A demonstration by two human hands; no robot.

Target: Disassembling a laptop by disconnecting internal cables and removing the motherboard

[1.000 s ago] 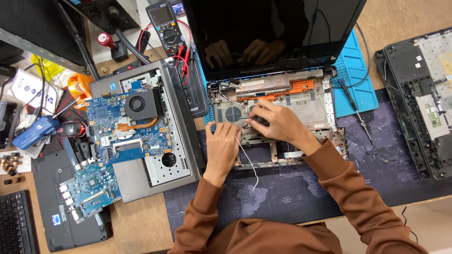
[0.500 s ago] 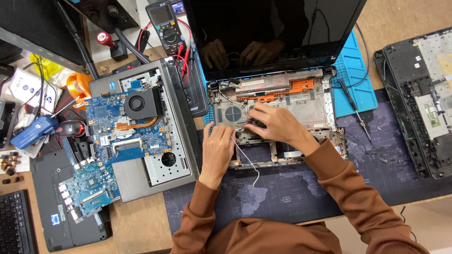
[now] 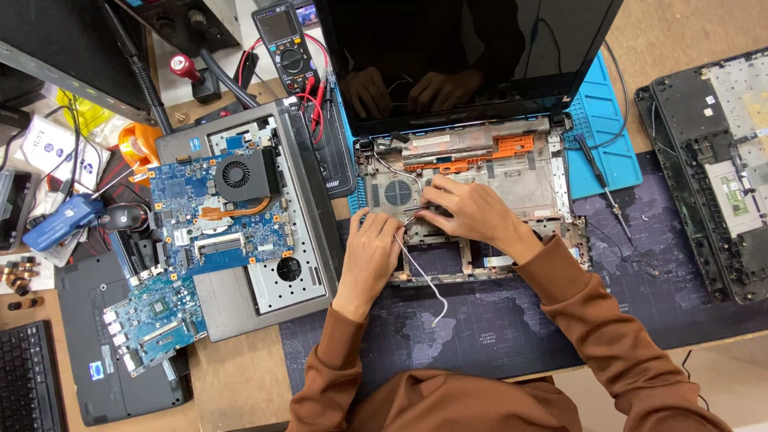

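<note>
An opened laptop base point(image 3: 520, 172) with its dark screen upright lies on a dark desk mat point(image 3: 496, 320). My left hand point(image 3: 370, 254) rests on the base's front left corner, fingers pinched near a thin white cable point(image 3: 420, 280) that trails toward me onto the mat. My right hand point(image 3: 470, 210) sits just right of it inside the chassis, fingertips pressed together at the same cable, below the round fan grille point(image 3: 398, 192). Both arms wear brown sleeves.
A grey laptop shell with a blue motherboard and fan point(image 3: 232, 200) lies to the left. A smaller blue board point(image 3: 152, 320) sits on a black laptop. A multimeter point(image 3: 288, 48), blue mat point(image 3: 608, 128), screwdriver point(image 3: 604, 188) and a dismantled black laptop point(image 3: 720, 168) surround the work.
Both hands stayed at the chassis's front left. The white cable's loose end now hangs lower onto the mat.
</note>
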